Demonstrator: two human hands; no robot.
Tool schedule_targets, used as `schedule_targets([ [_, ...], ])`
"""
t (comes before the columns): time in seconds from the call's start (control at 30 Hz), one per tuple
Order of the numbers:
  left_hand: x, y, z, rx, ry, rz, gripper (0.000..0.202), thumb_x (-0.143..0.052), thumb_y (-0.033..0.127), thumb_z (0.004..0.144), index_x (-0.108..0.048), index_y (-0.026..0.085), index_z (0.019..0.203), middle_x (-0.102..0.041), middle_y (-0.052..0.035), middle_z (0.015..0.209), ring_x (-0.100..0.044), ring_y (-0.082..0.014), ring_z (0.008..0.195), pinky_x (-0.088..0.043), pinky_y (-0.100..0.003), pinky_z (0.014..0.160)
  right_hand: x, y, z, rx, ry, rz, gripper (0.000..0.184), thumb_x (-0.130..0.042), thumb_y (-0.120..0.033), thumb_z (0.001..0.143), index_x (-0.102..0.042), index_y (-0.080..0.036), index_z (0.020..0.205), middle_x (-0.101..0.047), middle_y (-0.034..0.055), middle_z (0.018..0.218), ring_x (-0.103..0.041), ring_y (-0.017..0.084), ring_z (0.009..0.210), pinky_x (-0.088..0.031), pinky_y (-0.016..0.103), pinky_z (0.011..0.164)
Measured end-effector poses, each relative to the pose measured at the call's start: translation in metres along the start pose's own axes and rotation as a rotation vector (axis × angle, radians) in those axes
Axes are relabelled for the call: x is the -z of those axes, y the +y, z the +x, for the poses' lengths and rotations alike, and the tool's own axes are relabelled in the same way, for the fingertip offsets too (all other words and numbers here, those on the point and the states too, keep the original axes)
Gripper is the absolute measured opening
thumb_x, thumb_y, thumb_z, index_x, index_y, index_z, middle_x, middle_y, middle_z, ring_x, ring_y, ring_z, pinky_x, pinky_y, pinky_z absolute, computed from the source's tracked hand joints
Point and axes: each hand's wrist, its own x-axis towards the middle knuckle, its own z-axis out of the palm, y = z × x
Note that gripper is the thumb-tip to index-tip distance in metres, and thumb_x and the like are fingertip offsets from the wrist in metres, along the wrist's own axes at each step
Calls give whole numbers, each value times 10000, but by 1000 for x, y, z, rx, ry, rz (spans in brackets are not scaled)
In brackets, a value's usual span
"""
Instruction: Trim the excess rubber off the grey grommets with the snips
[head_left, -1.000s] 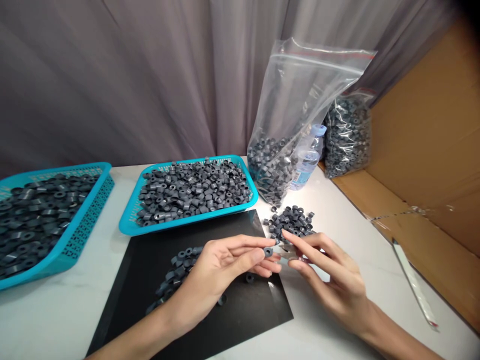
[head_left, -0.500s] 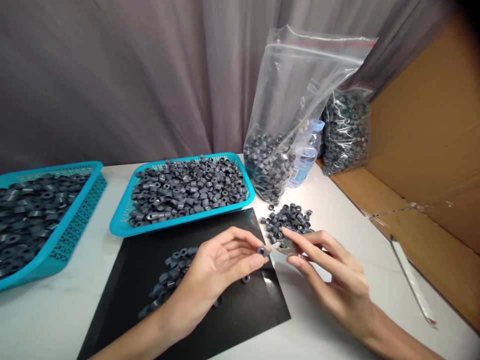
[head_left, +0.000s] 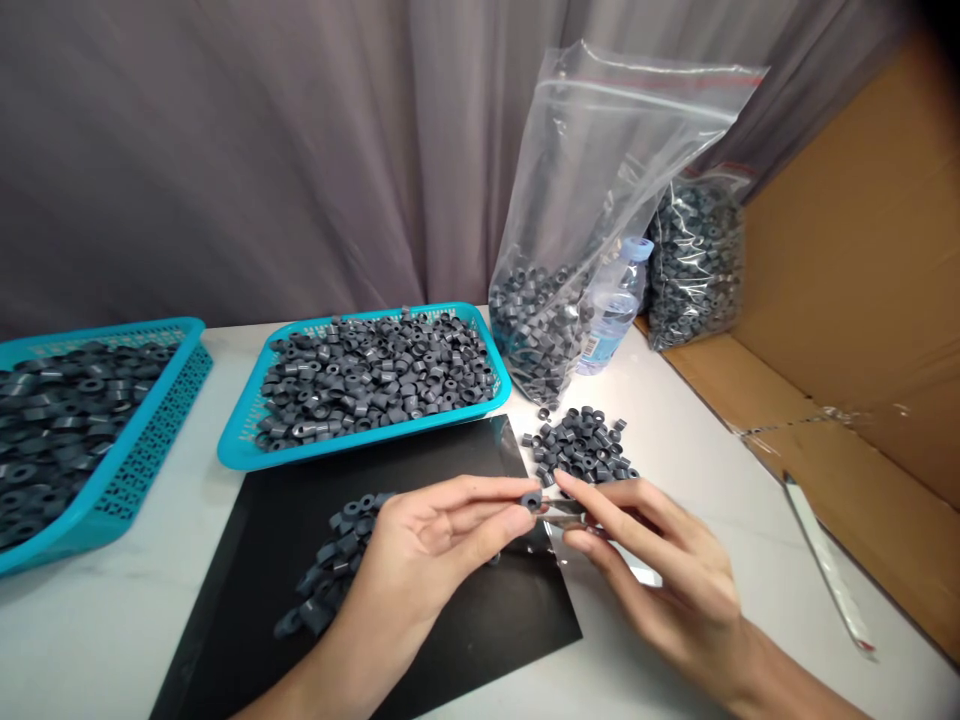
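A small dark grey plastic ring (head_left: 532,500) is pinched between the thumb and fingers of my left hand (head_left: 442,535), above the right edge of a black mat (head_left: 480,640). My right hand (head_left: 664,570) is closed around small two-bladed metal snips (head_left: 564,507). The blade tips meet the right side of the ring; whether they touch its inside or only its edge I cannot tell. Beneath and behind my left hand lies a heap of grey rings (head_left: 337,565) on the mat. Just beyond my right hand is a pile of shorter rings (head_left: 581,440) on the white table.
Two blue baskets, a middle one (head_left: 234,452) and a left one (head_left: 139,455), hold many grey rings. Behind the pile stand an open zip bag (head_left: 544,330), a water bottle (head_left: 611,310) and a full bag (head_left: 697,265). A white-handled knife-like tool (head_left: 829,565) lies beside the cardboard (head_left: 847,250).
The snips have come to the ring and their two blades now show apart. Both hands have drawn closer, and the left has shifted slightly.
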Motion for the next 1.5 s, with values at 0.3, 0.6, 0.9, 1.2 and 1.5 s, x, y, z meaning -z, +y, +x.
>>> schedule_targets([
  [0.3,-5,-2,0,25,28,-82,172,-873,249,747,-846,250,917,-838,-13,956,-791,-211,922,-625,-244,873,0,0,1,54,22,-100,580,-624,-45,936,-527,-215,1483,-675,80,965,-648,180,821,-524,302,657],
  [0.6,-8,-3,-5,102,39,-158,171,-875,274,751,-845,239,915,-835,-34,993,-784,-215,950,-622,-257,885,2,5,-4,150,51,-278,616,-674,-69,913,-519,-200,1494,-703,75,929,-581,162,692,-441,316,614],
  [0.9,-10,3,-9,166,-19,-180,132,-818,287,825,-837,226,941,-823,-37,1068,-756,-206,1037,-584,-249,954,4,7,-7,225,30,-417,648,-696,-82,906,-484,-149,1515,-746,85,952,-556,160,657,-409,327,608],
  [1.2,-9,-2,-12,162,-38,-262,100,-804,284,843,-824,287,941,-825,42,986,-734,-131,1034,-547,-142,907,7,8,-5,265,38,-424,657,-691,-102,915,-460,-136,1528,-746,83,916,-559,165,649,-412,329,599],
  [1.5,-10,-2,-15,239,17,-279,146,-809,310,835,-812,254,971,-811,-3,1037,-711,-173,1092,-549,-210,964,9,5,-2,296,54,-461,572,-658,-127,956,-491,-126,1503,-761,82,923,-510,142,641,-388,310,610],
])
